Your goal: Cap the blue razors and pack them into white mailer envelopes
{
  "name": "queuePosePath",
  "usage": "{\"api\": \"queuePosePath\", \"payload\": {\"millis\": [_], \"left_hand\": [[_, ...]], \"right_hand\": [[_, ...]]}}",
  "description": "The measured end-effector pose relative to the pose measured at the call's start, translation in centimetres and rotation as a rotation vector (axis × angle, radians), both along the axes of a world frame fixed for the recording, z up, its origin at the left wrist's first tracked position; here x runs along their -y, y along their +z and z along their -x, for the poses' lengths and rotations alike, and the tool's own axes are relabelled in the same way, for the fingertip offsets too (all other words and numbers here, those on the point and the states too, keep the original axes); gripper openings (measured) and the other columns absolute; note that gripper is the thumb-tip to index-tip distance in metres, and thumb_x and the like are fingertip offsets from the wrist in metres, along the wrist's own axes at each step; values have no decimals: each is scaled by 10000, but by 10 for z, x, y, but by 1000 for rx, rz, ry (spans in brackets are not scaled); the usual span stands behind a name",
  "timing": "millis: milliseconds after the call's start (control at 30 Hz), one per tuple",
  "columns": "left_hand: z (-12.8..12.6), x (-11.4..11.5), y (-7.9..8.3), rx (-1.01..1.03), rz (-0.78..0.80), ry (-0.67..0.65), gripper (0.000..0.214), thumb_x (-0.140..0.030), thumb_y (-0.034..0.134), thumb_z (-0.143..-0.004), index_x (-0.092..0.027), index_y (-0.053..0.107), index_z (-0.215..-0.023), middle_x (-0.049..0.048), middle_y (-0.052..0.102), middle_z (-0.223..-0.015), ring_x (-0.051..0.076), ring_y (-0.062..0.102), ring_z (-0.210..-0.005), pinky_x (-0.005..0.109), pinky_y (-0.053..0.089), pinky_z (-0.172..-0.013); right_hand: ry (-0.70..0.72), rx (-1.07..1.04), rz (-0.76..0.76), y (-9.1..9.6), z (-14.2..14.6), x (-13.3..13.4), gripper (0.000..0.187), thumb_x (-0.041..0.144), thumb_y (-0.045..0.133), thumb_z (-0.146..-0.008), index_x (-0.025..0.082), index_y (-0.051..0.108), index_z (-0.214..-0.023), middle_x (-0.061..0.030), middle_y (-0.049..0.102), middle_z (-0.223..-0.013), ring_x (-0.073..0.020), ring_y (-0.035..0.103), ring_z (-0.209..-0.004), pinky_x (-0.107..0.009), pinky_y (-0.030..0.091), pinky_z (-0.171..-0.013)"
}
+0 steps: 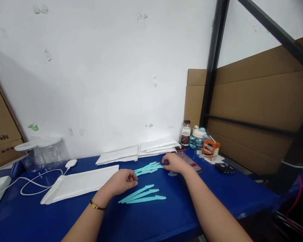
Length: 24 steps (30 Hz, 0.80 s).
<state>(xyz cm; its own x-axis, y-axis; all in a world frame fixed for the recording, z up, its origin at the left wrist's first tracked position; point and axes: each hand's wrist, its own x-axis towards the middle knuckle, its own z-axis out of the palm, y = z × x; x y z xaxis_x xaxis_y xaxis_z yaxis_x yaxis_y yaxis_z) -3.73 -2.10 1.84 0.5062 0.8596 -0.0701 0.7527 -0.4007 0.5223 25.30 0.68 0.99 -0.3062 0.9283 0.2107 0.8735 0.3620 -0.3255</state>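
The left hand (125,181) curls at the left ends of a loose pile of turquoise sticks (147,170) on the blue surface (176,210), the right hand (171,162) at their right; whether either grip is closed on one, I cannot tell. Three separate sticks (142,196) lie fanned nearer the front edge, a white envelope (83,182) to the left.

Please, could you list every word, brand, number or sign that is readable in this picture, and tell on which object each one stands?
"NESCAFE", as far as the blur allows: on the orange carton; its smaller print cannot be read.
Label of the brown-capped bottle: characters too small to read.
Cardboard box at the far left: dark printed characters, too unclear to quote.
No number can be read.
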Motion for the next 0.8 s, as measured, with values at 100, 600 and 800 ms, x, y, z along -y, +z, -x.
{"api": "queuePosePath", "payload": {"millis": [100, 600, 800], "left_hand": [[-2, -1, 2, -20, -168, 33, 273, -397, 502, -748, -209, 628, -901, 19, 631, -807, 166, 575, -729, 240, 415, -625], [-16, 2, -1, -30, -673, 56, 397, -366, 447, -865, -272, 467, -1250, 57, 537, -1177, 234, 462, -1090, 359, 369, -899], [-14, 1, 3, -187, -513, 24, 270, -363, 428, -863, -213, 648, -820, 42, 603, -802, 192, 543, -802, 299, 363, -718]], "right_hand": [[-16, 94, 8, -8, 10, -4, 171, 188, 612, -630, 178, 674, -790, -51, 653, -869, -154, 570, -731, -207, 360, -580], [331, -208, 121, 3, 29, 12, 155, 247, 505, -791, 151, 620, -828, 7, 587, -669, -100, 499, -594, -179, 357, -537], [395, -140, 258, 4, 30, 13, 179, 284, 573, -755, 139, 659, -814, 1, 607, -674, -99, 506, -596, -174, 355, -526]]}}
